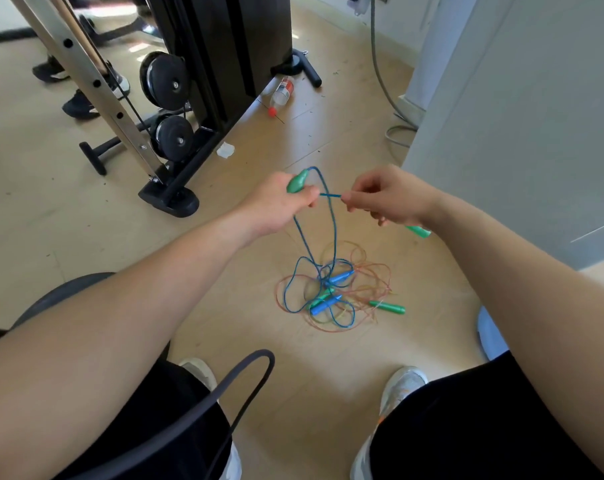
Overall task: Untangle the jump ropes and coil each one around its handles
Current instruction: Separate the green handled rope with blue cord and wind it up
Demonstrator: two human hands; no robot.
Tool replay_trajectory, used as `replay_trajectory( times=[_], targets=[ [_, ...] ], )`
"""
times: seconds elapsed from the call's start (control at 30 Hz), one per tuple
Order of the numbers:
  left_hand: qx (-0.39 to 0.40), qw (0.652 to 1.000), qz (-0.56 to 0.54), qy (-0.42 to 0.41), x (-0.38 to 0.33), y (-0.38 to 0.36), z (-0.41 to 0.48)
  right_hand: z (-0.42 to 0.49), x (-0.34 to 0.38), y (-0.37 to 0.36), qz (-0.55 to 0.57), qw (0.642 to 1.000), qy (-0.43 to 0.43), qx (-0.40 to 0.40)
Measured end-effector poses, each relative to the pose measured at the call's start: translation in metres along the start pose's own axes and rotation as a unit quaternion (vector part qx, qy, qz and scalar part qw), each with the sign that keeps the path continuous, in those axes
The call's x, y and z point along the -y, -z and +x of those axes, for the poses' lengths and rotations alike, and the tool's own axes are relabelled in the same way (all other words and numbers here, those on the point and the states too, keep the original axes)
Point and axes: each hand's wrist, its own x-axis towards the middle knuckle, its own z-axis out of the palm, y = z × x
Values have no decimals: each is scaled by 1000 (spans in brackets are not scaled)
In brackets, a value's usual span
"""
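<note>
My left hand (281, 202) grips a green handle (297, 181) whose top sticks up out of the fist. My right hand (383, 197) pinches the blue rope (330, 195) stretched taut between both hands, and it also holds a second green handle (418, 231) that pokes out below the palm. Loops of that blue rope hang down to a tangled pile (335, 292) on the floor between my feet. In the pile lie two blue handles (342, 278) (323, 306), a green handle (388, 307), another green handle (323, 295) and thin reddish rope (373, 271).
A black gym machine with pulleys (176, 98) stands at the left, its foot (170, 199) near my left hand. A plastic bottle (282, 93) lies behind it. A grey wall panel (522, 133) rises on the right. A dark band (245, 375) loops over my left knee.
</note>
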Motion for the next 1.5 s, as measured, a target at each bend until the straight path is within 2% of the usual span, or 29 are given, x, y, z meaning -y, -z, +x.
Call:
replay_trajectory(
  times=[0.2,0.3,0.37,0.47,0.67,0.8,0.9,0.97,1.03,1.13,1.23,1.33,1.4,1.5],
  targets=[
    [-91,994,25,52,20,15,9,-5,-18,-1,-33,995,-72,58],
    [-96,991,25,85,23,15,10,-2,-18,1,-40,994,-103,15],
    [-93,990,22,100,23,14,9,-1,-18,5,-5,988,-152,-19],
    [-79,990,-31,113,18,11,8,-6,-13,5,82,976,-201,-8],
    [1,982,-152,114,8,-18,-1,-16,19,-29,129,977,-136,104],
    [10,981,-170,92,5,-34,-5,-16,32,-53,130,983,-102,84],
    [15,985,-154,69,7,-35,-8,-15,34,-60,77,991,-91,55],
    [40,989,-129,56,10,-33,-8,-16,35,-56,-20,995,-78,64],
    [74,988,-122,58,10,-31,-8,-17,35,-45,-123,987,-61,84],
    [106,987,-116,38,7,-26,-9,-16,28,-24,-176,980,-66,59],
    [150,986,-70,-3,4,-19,-12,-14,15,-14,-114,993,-27,-1],
    [191,978,-81,-18,0,-13,-14,-13,13,-20,24,997,-30,61],
    [201,976,-84,-26,-2,-8,-15,-11,14,-26,69,990,-48,117],
    [198,979,-56,-15,0,2,-13,-10,12,-23,95,988,-55,108]
  ],
)
